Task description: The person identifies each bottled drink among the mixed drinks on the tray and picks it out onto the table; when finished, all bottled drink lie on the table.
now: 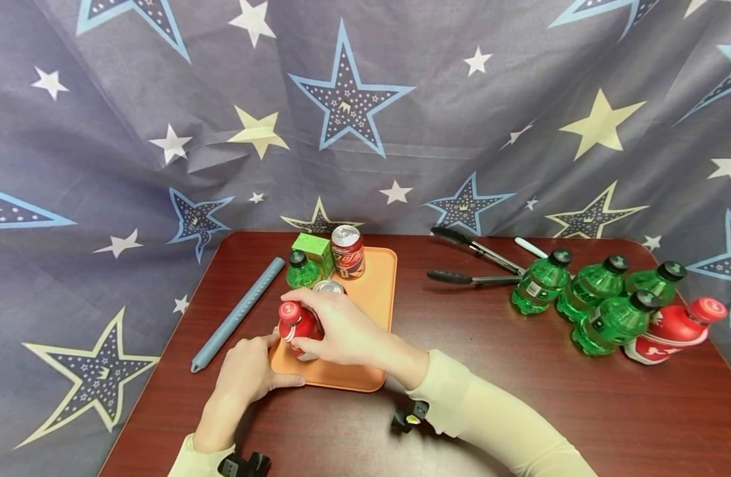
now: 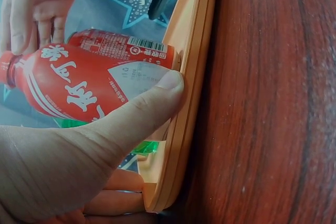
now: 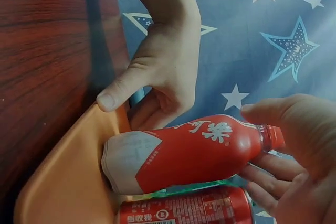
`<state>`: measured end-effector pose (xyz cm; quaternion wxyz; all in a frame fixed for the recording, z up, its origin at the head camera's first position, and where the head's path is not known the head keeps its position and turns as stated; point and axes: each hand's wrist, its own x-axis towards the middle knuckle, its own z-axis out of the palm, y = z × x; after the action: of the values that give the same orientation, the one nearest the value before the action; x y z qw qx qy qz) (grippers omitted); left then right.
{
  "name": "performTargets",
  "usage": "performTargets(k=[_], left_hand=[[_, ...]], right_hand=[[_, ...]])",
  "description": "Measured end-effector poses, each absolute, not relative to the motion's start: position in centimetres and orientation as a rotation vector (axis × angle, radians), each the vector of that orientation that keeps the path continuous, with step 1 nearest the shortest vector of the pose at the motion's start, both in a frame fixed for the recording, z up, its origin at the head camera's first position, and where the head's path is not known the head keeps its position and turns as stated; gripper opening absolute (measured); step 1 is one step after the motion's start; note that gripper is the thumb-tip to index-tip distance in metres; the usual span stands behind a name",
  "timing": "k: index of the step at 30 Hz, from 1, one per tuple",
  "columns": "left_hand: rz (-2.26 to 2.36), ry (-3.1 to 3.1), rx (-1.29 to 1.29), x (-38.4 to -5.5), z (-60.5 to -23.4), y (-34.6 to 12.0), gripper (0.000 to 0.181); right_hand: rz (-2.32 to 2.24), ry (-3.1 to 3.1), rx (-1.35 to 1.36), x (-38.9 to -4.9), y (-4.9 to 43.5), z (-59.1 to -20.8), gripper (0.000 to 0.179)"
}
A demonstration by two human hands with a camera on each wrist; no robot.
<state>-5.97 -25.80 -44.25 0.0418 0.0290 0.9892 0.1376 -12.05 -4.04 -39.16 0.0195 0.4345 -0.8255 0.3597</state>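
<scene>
A red soda bottle (image 1: pixel 295 323) with a red cap stands upright at the near left corner of an orange tray (image 1: pixel 374 305). My right hand (image 1: pixel 344 328) holds it around its shoulder, thumb on one side and fingers on the other, as the right wrist view also shows. At that same tray corner my left hand (image 1: pixel 246 371) grips the rim, its thumb (image 2: pixel 152 98) along the front edge and its fingers round the side. Right behind the bottle is a red can (image 3: pixel 184 211), mostly hidden by my right hand in the head view.
Farther back on the tray are a green bottle (image 1: pixel 302 271), a green box (image 1: pixel 314 250) and another soda can (image 1: pixel 348 252). A grey-blue stick (image 1: pixel 240 313) lies left of the tray. To the right are tongs (image 1: pixel 478 262), several green bottles (image 1: pixel 610 321) and a second red bottle (image 1: pixel 669 331).
</scene>
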Motion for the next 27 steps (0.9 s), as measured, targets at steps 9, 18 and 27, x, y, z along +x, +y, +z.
performTargets(k=[9,18,27], left_hand=[[0.457,3.061,0.1,-6.0,-44.6,-26.0,0.088],[0.463,3.091,0.105,-6.0,-44.7,-25.9,0.073],[0.465,3.079,0.081,-5.9,-44.8,-26.1,0.08]], right_hand=[[1.111,-2.593,1.368,-11.5,-4.9,-39.4,0.066],[1.155,-2.514,1.364,-11.0,-5.4,-40.7,0.051],[1.102,-2.545,1.343,-10.8,-5.9,-41.6,0.046]])
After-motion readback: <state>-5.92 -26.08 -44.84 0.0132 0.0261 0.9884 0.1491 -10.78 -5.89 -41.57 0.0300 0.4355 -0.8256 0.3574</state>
